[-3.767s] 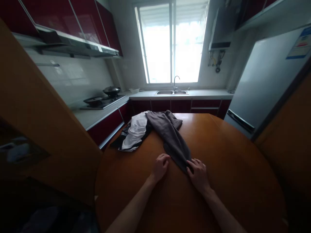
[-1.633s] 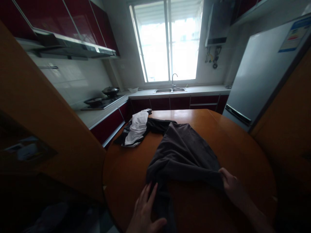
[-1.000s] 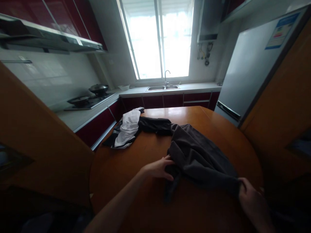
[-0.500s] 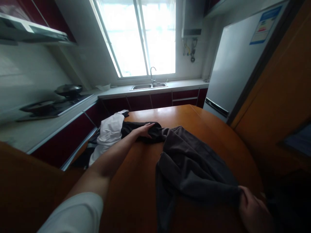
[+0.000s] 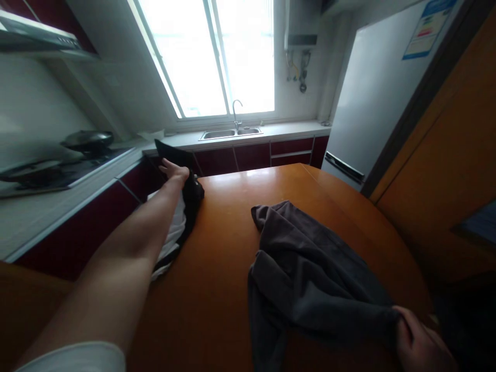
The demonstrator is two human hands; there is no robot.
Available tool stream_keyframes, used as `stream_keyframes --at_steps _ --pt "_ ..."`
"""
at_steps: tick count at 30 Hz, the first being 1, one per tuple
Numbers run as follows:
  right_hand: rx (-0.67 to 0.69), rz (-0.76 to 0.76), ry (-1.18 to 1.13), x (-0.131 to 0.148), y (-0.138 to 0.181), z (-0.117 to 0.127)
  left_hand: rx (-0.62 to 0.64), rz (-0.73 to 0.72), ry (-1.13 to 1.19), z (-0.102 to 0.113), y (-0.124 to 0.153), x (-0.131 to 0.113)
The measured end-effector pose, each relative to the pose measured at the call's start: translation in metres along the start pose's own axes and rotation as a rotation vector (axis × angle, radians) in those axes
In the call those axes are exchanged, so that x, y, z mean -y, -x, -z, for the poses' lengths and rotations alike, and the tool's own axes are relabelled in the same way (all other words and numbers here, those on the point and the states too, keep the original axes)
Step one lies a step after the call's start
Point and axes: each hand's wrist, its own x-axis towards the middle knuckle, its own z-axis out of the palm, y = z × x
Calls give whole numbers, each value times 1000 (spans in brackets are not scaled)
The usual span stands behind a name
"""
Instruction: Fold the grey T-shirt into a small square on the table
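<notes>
Step in hand, as judged: the clothes on the round orange-brown wooden table (image 5: 232, 248) are being sorted apart. A black garment (image 5: 190, 199) is lifted at the table's far left edge by the left hand (image 5: 173, 170), fingers closed around its upper part; a stiff dark corner stands up behind the hand. A white cloth with dark trim (image 5: 170, 243) lies under the outstretched forearm, draped over the table edge. The crumpled dark grey fabric garment (image 5: 306, 268) is spread on the near right part of the table, well apart from the black one, and is gripped at its near corner by the right hand (image 5: 420, 346), fingers clenched on the cloth.

Next move, judged: the black piece needs clearing fully off the white cloth, which may drag along with it.

Around: steel sink with tap (image 5: 228, 132) under the bright window (image 5: 209, 51), dark wok (image 5: 87, 138) on the hob to the left, tall silver-grey refrigerator (image 5: 372, 103) to the right. Nothing is seen blocking the tabletop between the garments.
</notes>
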Motion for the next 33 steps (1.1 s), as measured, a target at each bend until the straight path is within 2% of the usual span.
stream_keyframes --at_steps 3,5,8,11,14,17,20,23,26,28,31,33 --pt "16 -6 8 0 -1 -1 -72 104 -44 7 21 12" --pt "26 0 3 1 -1 -1 -23 93 -40 3 52 16" --pt "35 11 1 3 0 -1 68 30 -8 -6 116 17" --pt "47 21 -4 4 0 -2 148 -45 59 -7 195 11" --pt "54 31 9 5 0 -1 313 -98 186 7 281 -8" --pt "49 58 29 4 -1 -2 508 -116 198 37 361 -43" --pt "56 58 43 3 -1 -4 720 -106 165 66 428 -79" --pt "63 57 43 2 -3 -6 755 -134 129 73 482 -96" --pt "57 64 42 4 -3 -5 720 -258 27 56 521 -95" --pt "49 62 45 6 -3 -3 686 -326 -57 40 535 -91" --pt "37 69 28 8 -3 -2 600 -377 -106 24 536 -89" --pt "23 74 -12 9 -2 -1 559 -388 -59 23 528 -90"
